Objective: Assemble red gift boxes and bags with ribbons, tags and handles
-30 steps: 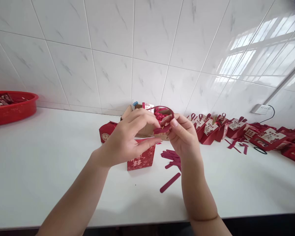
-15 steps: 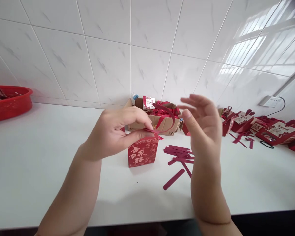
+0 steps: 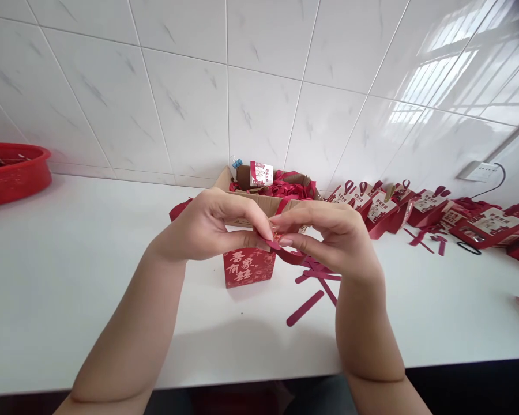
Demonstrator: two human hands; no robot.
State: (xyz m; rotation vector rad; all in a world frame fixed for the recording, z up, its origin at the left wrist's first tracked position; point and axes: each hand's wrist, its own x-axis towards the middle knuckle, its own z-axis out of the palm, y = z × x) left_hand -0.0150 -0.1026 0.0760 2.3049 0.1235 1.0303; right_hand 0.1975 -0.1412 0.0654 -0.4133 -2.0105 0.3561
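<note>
A small red box (image 3: 248, 271) with pale characters stands upright on the white table. Above its top, my left hand (image 3: 216, 225) pinches a dark red strip (image 3: 290, 255) between thumb and forefinger. My right hand (image 3: 328, 233) meets it from the right, thumb and forefinger pressed together at the strip and a small orange-red piece; exactly what each fingertip grips is partly hidden. The strip curves down under the right fingers. More loose dark red strips (image 3: 305, 308) lie on the table right of the box.
Behind the hands, a cardboard box (image 3: 233, 214) holds red ribbons and a tag. Finished-looking red gift boxes (image 3: 380, 213) line the right back by the wall. A red basin (image 3: 17, 181) sits far left; a black ring (image 3: 469, 248) lies at right.
My right hand has come down and left, closing its open fingers beside my left fingertips. The strip, which arched upward, now curves downward between the hands.
</note>
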